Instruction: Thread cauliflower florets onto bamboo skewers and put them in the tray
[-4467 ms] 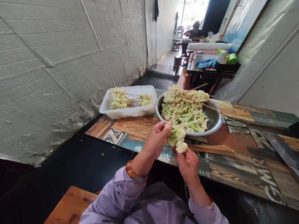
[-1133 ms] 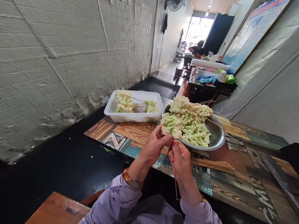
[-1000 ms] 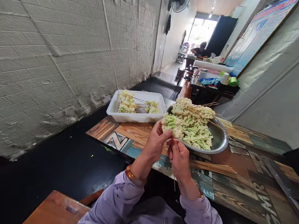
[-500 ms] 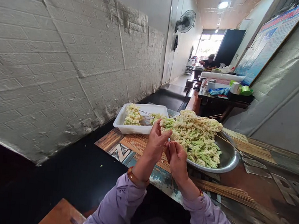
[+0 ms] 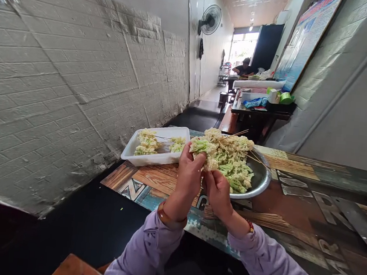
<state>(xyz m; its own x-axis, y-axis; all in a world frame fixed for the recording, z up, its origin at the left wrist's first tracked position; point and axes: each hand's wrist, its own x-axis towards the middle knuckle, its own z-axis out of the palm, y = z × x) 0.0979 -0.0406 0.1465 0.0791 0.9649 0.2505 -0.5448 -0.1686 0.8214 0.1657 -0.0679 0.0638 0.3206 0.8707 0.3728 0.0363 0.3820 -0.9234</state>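
My left hand is closed around cauliflower florets above the table, with green stems showing among the pale heads. Just below the florets, my right hand is pinched shut against their lower side; the thin bamboo skewer in its fingers is mostly hidden. Behind both hands stands a metal bowl heaped with loose cauliflower. Several skewers lie across the top of the heap. To the left, a white plastic tray holds skewered cauliflower in two groups.
A bundle of bare skewers lies on the patterned table right of my hands. A cleaver-like metal blade rests at the far right. Farther back, another table carries boxes and tape. A person sits beyond it.
The view has turned to the right. The florets in my left hand now face me more fully, and my right hand has come up against their underside. The skewer end below it no longer shows.
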